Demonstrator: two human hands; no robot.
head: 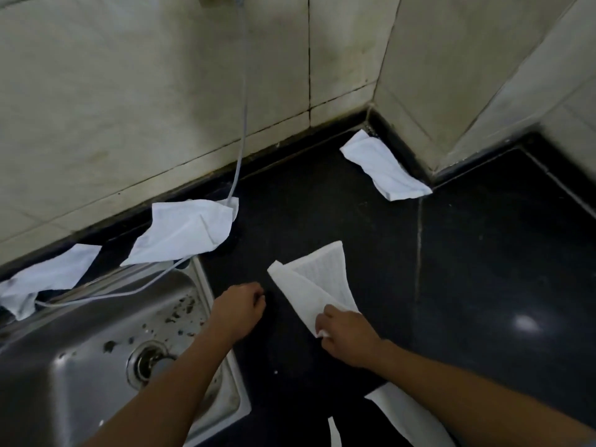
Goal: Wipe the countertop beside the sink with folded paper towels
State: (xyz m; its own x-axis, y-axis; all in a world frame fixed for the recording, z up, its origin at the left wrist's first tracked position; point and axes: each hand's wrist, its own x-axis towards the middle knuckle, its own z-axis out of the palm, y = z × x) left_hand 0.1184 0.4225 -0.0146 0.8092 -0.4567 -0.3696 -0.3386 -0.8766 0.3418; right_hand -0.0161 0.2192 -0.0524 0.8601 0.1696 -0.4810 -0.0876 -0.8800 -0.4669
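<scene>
One right hand (pixel 347 337) pinches paper towel (pixel 317 280); left hand (pixel 239 306) seemingly empty.

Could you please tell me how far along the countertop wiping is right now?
Done: a corner towel, a middle towel and a left towel lie along the wall. In hand: the right hand pinches a half-folded paper towel on the countertop beside the sink; the left hand is curled, empty. Left: seemingly the wiping itself; a pale streak shows on the countertop.

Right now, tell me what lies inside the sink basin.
Inside the sink: a round drain, scattered dark debris and a thin pale hose trailing across its back edge. The left forearm hides the basin's near right part.
</scene>
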